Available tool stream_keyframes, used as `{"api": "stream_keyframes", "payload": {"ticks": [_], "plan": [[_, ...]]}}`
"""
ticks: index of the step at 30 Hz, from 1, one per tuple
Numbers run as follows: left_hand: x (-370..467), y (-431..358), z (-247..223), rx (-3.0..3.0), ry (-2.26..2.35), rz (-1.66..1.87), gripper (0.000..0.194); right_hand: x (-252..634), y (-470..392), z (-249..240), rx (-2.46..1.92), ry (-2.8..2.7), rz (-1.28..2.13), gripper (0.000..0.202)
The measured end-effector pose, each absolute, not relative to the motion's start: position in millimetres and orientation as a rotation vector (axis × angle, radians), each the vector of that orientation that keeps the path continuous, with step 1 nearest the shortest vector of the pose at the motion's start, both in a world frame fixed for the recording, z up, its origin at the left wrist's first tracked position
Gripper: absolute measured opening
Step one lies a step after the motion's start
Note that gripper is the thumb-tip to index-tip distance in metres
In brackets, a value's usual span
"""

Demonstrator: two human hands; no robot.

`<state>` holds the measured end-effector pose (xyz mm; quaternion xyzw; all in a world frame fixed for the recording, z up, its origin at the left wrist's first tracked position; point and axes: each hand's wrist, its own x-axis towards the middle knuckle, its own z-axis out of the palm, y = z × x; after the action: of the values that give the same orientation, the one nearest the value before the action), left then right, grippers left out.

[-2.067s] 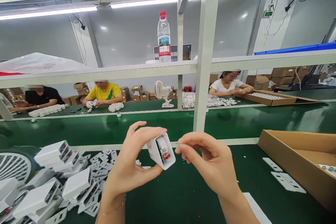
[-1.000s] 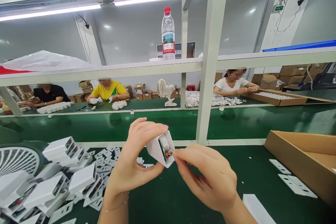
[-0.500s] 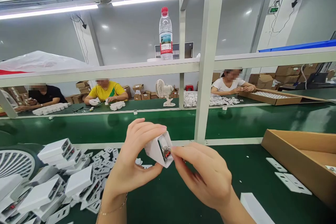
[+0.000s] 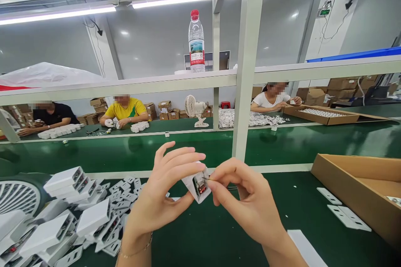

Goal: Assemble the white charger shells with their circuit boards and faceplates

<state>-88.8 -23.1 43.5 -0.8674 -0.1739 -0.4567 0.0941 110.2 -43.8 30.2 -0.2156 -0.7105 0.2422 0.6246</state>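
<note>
My left hand (image 4: 163, 194) grips a small white plastic housing (image 4: 191, 183) between the thumb below and the fingers on top. Its open end faces right and shows metal parts and a red piece inside. At that opening, my right hand (image 4: 247, 204) pinches with thumb and forefinger what looks like a thin wire end; its exact kind is too small to make out. Left of my hands lies a pile of similar white housings (image 4: 94, 217), with flat white cover plates (image 4: 123, 196) scattered among them.
A cardboard box (image 4: 354, 192) stands at the right, with loose white plates (image 4: 349, 217) beside it. A round white fan grille (image 4: 19, 200) is at the left edge. A metal post (image 4: 247, 71) rises beyond my hands. Co-workers sit across the green conveyor (image 4: 297, 146).
My right hand has turned, its knuckles raised and fingers pinching at the opening. The housing has shifted slightly right and tilted. Small white pieces on the conveyor have moved right.
</note>
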Motion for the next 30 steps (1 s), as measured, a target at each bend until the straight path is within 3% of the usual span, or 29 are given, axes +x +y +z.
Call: {"api": "stream_keyframes", "payload": {"ticks": [7,17,20,30], "plan": [[-88,-23,42,-2.533,-0.549,-1.312,0.044,112,-42,25,-0.567,-1.63,0.774,0.015],[-91,-24,43,-2.561,-0.61,-1.388,0.049,119,-56,30,-0.57,-1.703,0.561,0.009],[-90,-25,42,-2.583,-0.625,-1.449,0.054,121,-61,31,-0.552,-1.715,0.364,0.023],[-88,-27,41,-2.565,-0.666,-1.549,0.056,113,-53,31,-0.416,-1.779,-0.52,0.018]]}}
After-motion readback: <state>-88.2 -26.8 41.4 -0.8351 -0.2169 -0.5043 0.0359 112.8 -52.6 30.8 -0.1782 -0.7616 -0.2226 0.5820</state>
